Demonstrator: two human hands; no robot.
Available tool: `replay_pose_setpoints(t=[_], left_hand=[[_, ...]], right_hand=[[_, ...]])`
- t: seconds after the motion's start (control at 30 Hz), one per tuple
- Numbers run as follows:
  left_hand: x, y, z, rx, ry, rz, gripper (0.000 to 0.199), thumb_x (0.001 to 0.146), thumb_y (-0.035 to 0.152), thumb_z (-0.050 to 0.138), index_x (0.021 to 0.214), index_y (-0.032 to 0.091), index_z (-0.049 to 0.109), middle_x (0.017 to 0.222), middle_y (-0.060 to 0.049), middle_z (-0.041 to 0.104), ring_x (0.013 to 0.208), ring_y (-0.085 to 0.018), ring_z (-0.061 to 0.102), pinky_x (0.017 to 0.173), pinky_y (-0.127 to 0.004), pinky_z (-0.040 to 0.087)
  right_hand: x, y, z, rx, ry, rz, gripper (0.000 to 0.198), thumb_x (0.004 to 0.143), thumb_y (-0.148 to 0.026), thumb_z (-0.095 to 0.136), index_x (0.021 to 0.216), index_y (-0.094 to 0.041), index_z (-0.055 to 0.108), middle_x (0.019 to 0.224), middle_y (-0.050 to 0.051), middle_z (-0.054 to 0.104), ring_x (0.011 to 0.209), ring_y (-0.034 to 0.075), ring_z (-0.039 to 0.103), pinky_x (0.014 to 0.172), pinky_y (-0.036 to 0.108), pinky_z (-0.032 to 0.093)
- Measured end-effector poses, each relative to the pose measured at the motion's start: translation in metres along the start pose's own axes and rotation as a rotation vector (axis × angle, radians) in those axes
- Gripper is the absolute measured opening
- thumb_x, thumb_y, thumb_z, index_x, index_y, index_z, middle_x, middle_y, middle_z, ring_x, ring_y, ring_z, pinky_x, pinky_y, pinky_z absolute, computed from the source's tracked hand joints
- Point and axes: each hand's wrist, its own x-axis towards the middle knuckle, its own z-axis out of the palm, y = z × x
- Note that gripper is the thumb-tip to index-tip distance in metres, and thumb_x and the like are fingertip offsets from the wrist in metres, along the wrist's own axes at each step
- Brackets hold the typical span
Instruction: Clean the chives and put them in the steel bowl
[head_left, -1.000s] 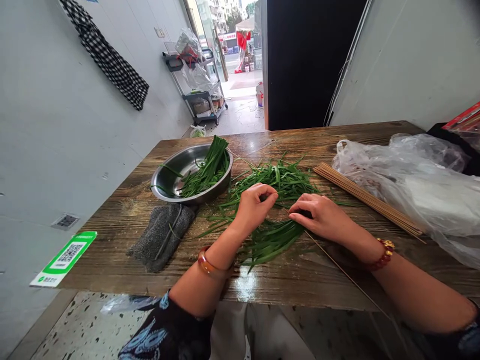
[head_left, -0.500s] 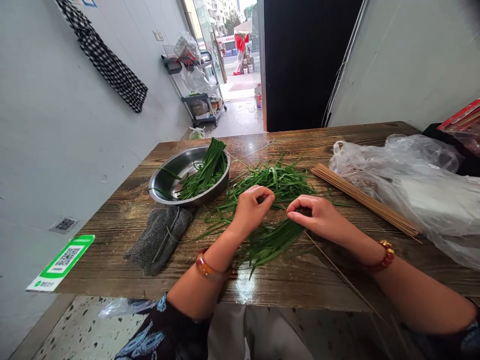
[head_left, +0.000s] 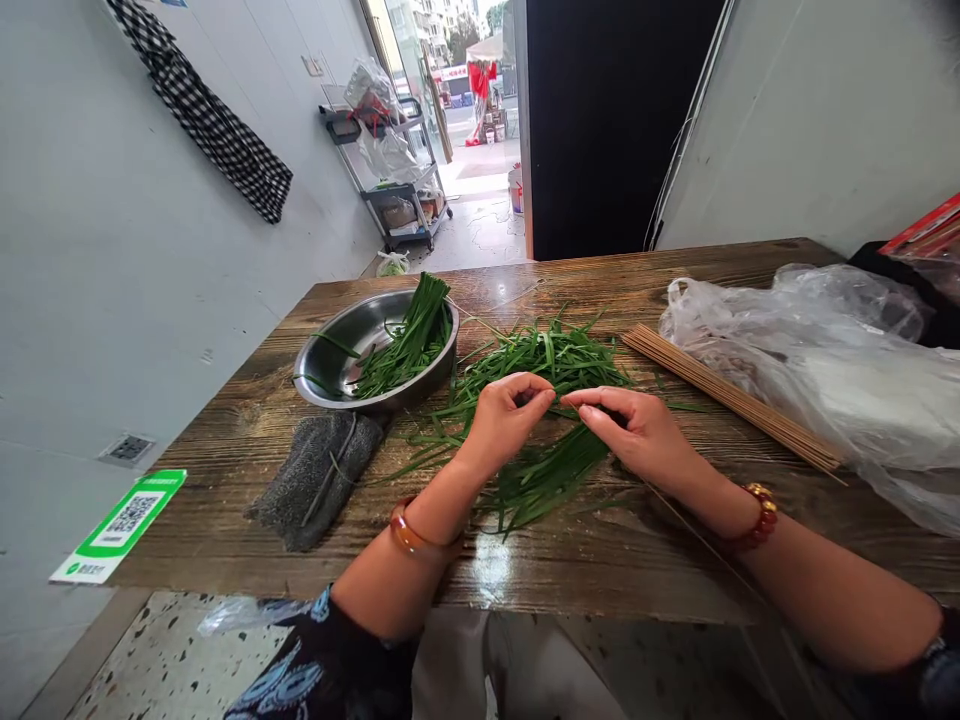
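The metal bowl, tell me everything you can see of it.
The bowl is wide, silvery and shiny, apparently steel, with a thin rim. It stands upright on the wooden table, left of centre. Long green leaves partly fill it; one bunch juts above its far right rim. A dark grey cloth lies at its near side, perhaps touching. Neither the left hand nor the right hand touches it.

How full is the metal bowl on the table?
Partly full: green leaves lie mostly in the right half of the metal bowl, while bare metal shows at left.
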Motion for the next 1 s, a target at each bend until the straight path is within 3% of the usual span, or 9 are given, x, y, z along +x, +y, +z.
replay_pose_setpoints(t=[0.6,1.0], left_hand=[[-0.0012,0.0016,0.0016,-0.027,-0.004,0.022,0.013,0.079,0.024,0.061,0.073,0.013,0.067,0.061,0.003,0.054,0.058,-0.008,0.044,0.055,-0.021,0.035],[-0.0004,-0.0014,0.0032,0.205,0.048,0.226,0.009,0.078,0.013,0.060,0.076,0.015,0.069,0.064,0.002,0.057,0.062,-0.009,0.049,0.060,-0.022,0.038]], right_hand=[[0.0016,0.0059,0.0041,-0.019,0.010,-0.015,0.023,0.086,-0.024,0.054,0.097,-0.022,0.074,0.094,0.003,0.075,0.084,0.018,0.068,0.078,0.030,0.051],[0.0036,0.0101,0.0043,-0.012,0.022,-0.013,0.023,0.085,-0.025,0.054,0.095,-0.020,0.074,0.095,0.005,0.075,0.085,0.019,0.068,0.079,0.032,0.050]])
